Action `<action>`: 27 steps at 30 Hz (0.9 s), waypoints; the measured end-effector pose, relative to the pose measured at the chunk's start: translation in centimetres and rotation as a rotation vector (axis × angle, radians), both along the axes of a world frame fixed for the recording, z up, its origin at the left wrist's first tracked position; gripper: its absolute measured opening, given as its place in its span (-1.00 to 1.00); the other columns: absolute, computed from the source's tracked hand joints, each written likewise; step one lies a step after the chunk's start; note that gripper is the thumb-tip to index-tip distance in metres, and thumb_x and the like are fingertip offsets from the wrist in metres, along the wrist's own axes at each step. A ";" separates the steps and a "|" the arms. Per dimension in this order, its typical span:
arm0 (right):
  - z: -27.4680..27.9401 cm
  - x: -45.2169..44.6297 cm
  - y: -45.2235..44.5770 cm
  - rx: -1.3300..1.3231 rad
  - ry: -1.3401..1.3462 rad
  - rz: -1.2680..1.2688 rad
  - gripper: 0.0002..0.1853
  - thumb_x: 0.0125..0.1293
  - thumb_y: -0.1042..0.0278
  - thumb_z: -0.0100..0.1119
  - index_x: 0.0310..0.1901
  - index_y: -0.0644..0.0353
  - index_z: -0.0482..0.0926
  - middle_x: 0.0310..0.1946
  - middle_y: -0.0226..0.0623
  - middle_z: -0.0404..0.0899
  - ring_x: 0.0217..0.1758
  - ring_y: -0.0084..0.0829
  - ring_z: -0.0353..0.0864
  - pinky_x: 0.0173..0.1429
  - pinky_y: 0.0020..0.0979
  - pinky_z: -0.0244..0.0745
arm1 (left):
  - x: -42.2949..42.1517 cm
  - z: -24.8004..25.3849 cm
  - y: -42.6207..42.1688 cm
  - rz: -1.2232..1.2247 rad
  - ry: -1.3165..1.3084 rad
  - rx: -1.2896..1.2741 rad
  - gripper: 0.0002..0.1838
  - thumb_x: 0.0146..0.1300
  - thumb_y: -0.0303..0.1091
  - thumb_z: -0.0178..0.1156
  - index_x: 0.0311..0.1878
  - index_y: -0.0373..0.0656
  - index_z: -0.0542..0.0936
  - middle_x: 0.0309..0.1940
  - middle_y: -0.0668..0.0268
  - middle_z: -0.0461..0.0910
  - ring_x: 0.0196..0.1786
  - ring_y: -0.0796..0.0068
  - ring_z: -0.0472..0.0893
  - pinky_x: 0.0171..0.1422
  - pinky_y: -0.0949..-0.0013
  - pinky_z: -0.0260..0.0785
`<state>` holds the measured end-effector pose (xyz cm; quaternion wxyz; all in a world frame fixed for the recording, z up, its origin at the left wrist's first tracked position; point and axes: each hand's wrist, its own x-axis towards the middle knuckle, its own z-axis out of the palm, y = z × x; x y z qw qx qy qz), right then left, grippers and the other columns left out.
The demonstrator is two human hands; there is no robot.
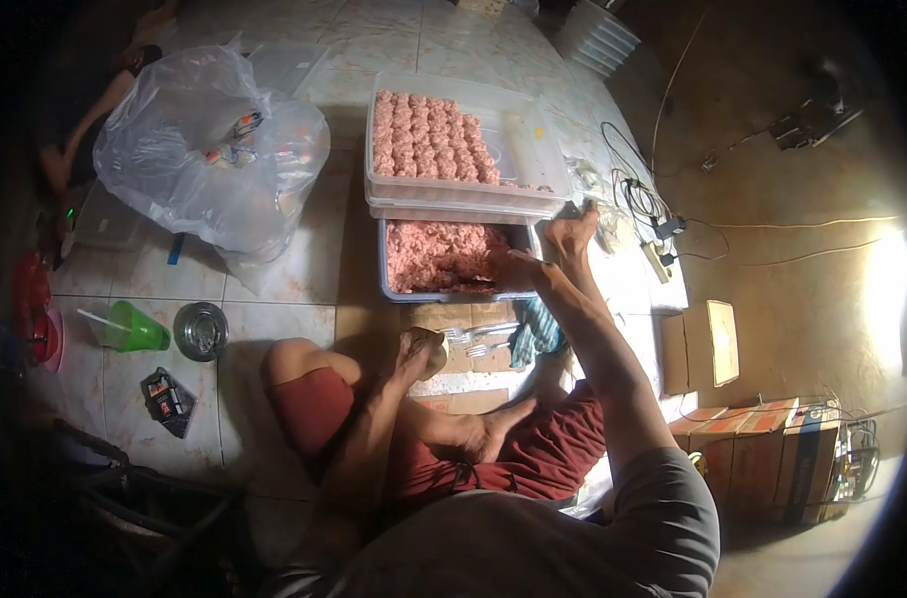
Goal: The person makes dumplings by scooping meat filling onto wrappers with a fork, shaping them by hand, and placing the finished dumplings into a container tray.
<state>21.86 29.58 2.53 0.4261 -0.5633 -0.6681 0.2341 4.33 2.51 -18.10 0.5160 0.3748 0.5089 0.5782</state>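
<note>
While the right hand (518,269) reaches into the right side of the blue tub (424,297), its fingers are down at the minced meat (434,249), and whether they grip any is too dark to tell. Over to the left hand (421,355): it hovers near the tub's front edge, fingers curled in tight, anything inside them hidden! Just beyond the tub sits a clear tray (533,120), meatballs (429,140) packed in rows along its left side, bare plastic to the right. Down front, two forks (491,329) lie beside a checked cloth (538,334), and a green cup (140,327) stands well left on the tiles (274,334).
</note>
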 end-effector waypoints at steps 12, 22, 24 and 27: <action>1.3 -6.8 -5.7 -0.378 -1.128 0.757 -0.57 0.24 0.41 0.08 0.19 0.09 0.50 0.09 0.00 0.66 0.18 0.00 0.67 0.23 -0.06 0.56 | -1.6 5.2 0.1 -0.098 0.136 -0.369 -0.57 0.25 0.00 0.43 -0.16 -0.24 0.67 -0.29 0.23 0.70 -0.29 0.45 0.67 -0.18 0.27 0.54; -3.4 -10.3 -6.4 0.221 -1.334 0.919 -0.87 0.22 0.32 0.23 -0.19 0.02 0.66 -0.27 -0.20 0.68 -0.14 -0.17 0.72 0.03 0.00 0.53 | -1.8 6.4 -1.3 -0.159 -0.042 -0.193 -0.67 0.38 -0.13 0.31 -0.27 -0.27 0.62 -0.49 0.31 0.61 -0.50 0.58 0.53 -0.42 0.40 0.42; -2.7 -9.9 -5.6 0.007 -1.208 0.934 -0.86 0.26 0.30 0.21 -0.19 0.01 0.69 -0.28 -0.19 0.69 -0.17 -0.19 0.72 0.00 -0.02 0.55 | -1.4 6.0 -0.7 -0.080 -0.201 -0.170 -0.73 0.44 -0.21 0.24 -0.28 -0.25 0.61 -0.52 0.37 0.57 -0.56 0.63 0.48 -0.47 0.46 0.37; -0.5 -6.5 -4.9 -0.361 -0.703 0.937 -0.77 0.33 0.21 0.25 -0.13 0.15 0.73 -0.31 -0.12 0.72 -0.24 -0.16 0.72 -0.03 -0.18 0.58 | -2.5 3.7 -0.2 -0.345 -0.579 -0.207 -0.76 0.44 -0.23 0.26 -0.27 -0.22 0.61 -0.49 0.40 0.60 -0.52 0.62 0.52 -0.48 0.50 0.37</action>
